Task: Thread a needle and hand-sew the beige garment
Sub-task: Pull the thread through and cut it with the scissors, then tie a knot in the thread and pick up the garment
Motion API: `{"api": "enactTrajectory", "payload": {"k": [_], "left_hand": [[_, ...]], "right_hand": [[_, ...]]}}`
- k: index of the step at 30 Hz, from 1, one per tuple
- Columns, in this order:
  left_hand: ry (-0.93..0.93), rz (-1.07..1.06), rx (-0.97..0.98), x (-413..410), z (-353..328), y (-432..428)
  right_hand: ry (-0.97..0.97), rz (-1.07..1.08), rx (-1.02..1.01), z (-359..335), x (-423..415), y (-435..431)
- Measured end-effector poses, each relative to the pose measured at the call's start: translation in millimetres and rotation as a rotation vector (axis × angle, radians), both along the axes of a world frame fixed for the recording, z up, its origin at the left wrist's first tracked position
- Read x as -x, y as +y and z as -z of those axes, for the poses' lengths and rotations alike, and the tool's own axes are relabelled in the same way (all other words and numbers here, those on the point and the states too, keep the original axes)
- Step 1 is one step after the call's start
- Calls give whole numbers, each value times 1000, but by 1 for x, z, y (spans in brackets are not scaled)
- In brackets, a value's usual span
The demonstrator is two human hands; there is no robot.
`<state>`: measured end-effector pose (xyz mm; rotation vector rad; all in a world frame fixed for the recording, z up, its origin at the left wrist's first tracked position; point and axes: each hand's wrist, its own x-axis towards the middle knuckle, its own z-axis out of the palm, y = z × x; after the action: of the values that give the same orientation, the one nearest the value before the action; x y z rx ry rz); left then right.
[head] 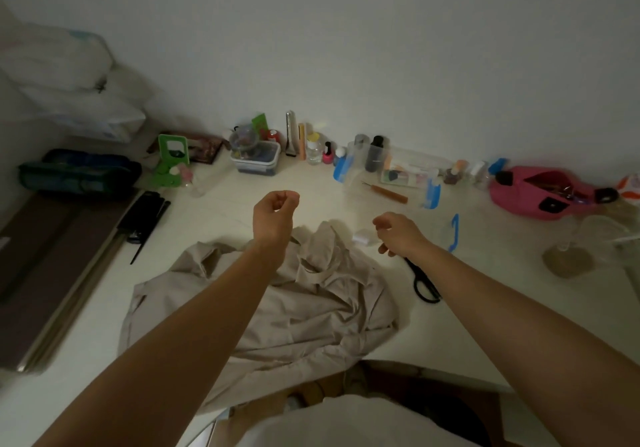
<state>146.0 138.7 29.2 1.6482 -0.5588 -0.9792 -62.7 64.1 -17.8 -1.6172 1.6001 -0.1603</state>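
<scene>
- Both hands hover apart above the worktop [214, 224], left hand [275, 211] and right hand [398, 231] each pinched closed, likely stretching thread (too fine to see).
- Beige garment [277, 311] lies crumpled beneath them, scissors [424, 282] beside it for trimming.

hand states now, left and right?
Left hand: raised, fingertips pinched shut; what they pinch is too fine to see.
Right hand: fingers curled shut above the scissors; held item cannot be told.
</scene>
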Motion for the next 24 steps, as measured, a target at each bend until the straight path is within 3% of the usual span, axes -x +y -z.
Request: {"api": "enactTrajectory", "payload": {"k": [8,12,20,24], "left_hand": [[16,-88,-3,-15,19,10],[7,-94,3,-21,24,10],[26,-149,-28,-35,23,7],[39,-147,-29,-43,16,6]], "right_hand": [[213,-280,111,58,-10,-7],[277,-242,165,66,-16,-9],[16,-287,42,36,-83,-33],[-163,-161,24,26,-120,-49]]}}
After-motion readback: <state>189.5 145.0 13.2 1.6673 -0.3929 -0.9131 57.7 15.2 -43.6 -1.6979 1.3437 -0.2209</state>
